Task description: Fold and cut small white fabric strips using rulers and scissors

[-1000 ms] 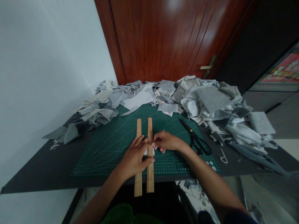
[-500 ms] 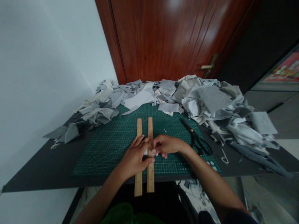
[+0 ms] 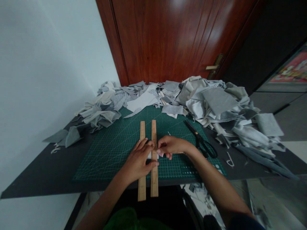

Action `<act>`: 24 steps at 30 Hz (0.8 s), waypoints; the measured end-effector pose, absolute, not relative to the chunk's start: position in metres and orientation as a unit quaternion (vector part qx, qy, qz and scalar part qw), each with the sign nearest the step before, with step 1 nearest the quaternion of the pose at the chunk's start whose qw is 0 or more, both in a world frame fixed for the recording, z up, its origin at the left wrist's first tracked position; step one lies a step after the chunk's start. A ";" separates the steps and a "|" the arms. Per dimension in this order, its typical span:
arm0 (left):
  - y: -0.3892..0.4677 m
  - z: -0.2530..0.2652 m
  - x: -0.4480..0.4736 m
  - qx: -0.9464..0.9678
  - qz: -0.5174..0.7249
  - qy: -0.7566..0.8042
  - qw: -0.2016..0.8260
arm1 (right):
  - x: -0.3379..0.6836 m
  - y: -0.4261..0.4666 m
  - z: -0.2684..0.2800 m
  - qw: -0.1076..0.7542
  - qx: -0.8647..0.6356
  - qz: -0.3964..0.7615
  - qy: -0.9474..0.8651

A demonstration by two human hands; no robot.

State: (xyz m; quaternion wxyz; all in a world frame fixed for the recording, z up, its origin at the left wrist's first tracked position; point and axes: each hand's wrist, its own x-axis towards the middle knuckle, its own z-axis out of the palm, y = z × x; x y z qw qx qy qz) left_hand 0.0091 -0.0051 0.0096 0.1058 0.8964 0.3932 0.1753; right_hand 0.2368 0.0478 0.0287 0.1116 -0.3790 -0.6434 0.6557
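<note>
Two wooden rulers [image 3: 142, 188] lie side by side, pointing away from me, their near ends reaching past the table edge. The second wooden ruler [image 3: 154, 182] is the one on the right. My left hand [image 3: 140, 158] rests across both with its fingers spread and the thumb on the right ruler. A small white piece [image 3: 149, 156], perhaps cloth, shows between and beside the rulers, mostly covered. My right hand [image 3: 171, 145] is closed in a pinch at the right ruler's right edge, holding a small pink piece [image 3: 160, 154]. Its exact kind is too small to tell.
A green cutting mat [image 3: 105, 153] covers the middle of the dark table [image 3: 31, 175]. Black scissors [image 3: 200, 139] lie right of my right hand. Piles of grey and white cloth scraps [image 3: 219, 100] line the back and both sides. A wooden door [image 3: 158, 41] stands behind.
My right hand and the pink piece have moved slightly away from me along the right ruler's edge. The left hand and both rulers stay put.
</note>
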 end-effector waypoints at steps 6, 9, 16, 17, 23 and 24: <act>-0.006 0.011 0.009 0.897 0.178 0.391 0.103 | 0.235 0.047 0.028 0.120 -0.420 0.637 -0.635; -0.006 0.010 0.010 0.897 0.174 0.394 0.102 | 0.232 0.045 0.027 0.108 -0.414 0.637 -0.641; -0.006 0.009 0.010 0.893 0.153 0.410 0.104 | 0.229 0.037 0.032 0.078 -0.385 0.627 -0.673; -0.006 0.009 0.009 0.893 0.152 0.410 0.104 | 0.228 0.036 0.033 0.073 -0.374 0.629 -0.678; -0.005 0.007 0.008 0.896 0.155 0.405 0.097 | 0.230 0.037 0.035 0.017 -0.333 0.662 -0.672; -0.005 0.007 0.008 0.896 0.156 0.404 0.097 | 0.231 0.038 0.035 0.015 -0.332 0.667 -0.667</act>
